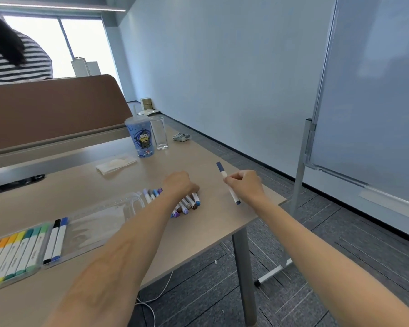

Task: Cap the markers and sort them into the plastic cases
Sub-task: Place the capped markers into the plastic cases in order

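Two markers [56, 239] in second case [92, 228] lower left, right grip [244, 185] pinches blue marker [233, 195], left grip [180, 185] on remaining centre pile [187, 205], closure unclear.

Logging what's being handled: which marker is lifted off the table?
The blue-capped marker pinched in the right hand, held up in the air. The rest lie on the table, in the pile under the left hand or in the cases.

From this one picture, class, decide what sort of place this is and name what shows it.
Probably an office or meeting room: a whiteboard on a stand, a desk backed by a padded divider, and grey carpet tiles.
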A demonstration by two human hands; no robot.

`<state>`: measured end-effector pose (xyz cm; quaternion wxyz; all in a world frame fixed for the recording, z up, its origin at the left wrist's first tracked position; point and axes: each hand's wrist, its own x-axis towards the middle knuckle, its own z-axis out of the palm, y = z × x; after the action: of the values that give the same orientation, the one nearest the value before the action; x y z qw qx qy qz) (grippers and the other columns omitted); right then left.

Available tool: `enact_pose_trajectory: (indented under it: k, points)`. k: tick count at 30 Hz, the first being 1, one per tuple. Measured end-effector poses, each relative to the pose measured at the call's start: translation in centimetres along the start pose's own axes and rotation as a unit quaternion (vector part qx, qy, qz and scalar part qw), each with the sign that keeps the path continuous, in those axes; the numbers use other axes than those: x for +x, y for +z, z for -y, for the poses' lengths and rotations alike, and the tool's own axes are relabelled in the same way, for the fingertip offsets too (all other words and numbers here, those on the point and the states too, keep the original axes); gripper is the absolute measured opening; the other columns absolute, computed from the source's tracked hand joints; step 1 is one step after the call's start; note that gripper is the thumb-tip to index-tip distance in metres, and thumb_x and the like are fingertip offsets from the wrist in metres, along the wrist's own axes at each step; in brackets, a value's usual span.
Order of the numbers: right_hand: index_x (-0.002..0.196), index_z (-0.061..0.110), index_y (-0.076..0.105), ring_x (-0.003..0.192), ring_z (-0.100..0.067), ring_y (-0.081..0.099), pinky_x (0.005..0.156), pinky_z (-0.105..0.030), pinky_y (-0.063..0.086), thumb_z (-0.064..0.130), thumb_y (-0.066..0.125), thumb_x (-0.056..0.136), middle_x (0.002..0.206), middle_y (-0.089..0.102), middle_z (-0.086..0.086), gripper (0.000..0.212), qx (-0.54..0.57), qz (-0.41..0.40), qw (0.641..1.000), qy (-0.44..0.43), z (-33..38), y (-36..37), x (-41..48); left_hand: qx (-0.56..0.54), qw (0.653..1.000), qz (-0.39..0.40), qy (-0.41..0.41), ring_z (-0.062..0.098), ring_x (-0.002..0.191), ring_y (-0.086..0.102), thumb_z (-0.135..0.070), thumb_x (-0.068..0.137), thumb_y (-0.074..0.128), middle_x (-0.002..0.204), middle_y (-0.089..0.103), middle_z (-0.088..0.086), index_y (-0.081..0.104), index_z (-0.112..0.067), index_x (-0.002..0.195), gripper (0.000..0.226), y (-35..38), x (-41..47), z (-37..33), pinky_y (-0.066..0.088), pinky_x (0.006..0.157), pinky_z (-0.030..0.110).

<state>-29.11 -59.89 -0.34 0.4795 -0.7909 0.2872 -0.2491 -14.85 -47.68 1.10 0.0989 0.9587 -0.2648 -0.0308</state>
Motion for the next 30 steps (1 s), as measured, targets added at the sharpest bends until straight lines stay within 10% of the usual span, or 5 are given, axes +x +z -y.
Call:
enact_pose_trajectory:
  k: [15, 30]
  points:
    - [0.094, 0.011, 0.071, 0.090, -0.020, 0.064, 0.076, -0.030, 0.050, 0.032, 0.065, 0.086, 0.090, 0.069, -0.003, 0.023, 0.080, 0.097, 0.992, -0.003, 6.0, 9.7, -2.1, -0.421, 0.904, -0.021, -0.067, 0.012, 0.060, 0.036, -0.038, 0.098, 0.050, 0.090, 0.067, 0.009, 0.066, -0.012, 0.077, 0.037, -4.2, -6.3, 10.7, 0.034, 0.053, 0.022]
    - [0.104, 0.005, 0.066, 0.069, -0.008, 0.068, 0.061, -0.025, 0.040, 0.023, 0.060, 0.091, 0.087, 0.070, 0.001, 0.023, -0.009, 0.326, 0.945, -0.012, 15.5, 26.2, -9.6, -0.488, 0.853, -0.089, -0.163, 0.014, 0.073, 0.057, -0.025, 0.098, 0.050, 0.089, 0.066, 0.002, 0.065, -0.011, 0.101, 0.020, -7.9, -14.1, 29.7, 0.043, 0.061, 0.026]
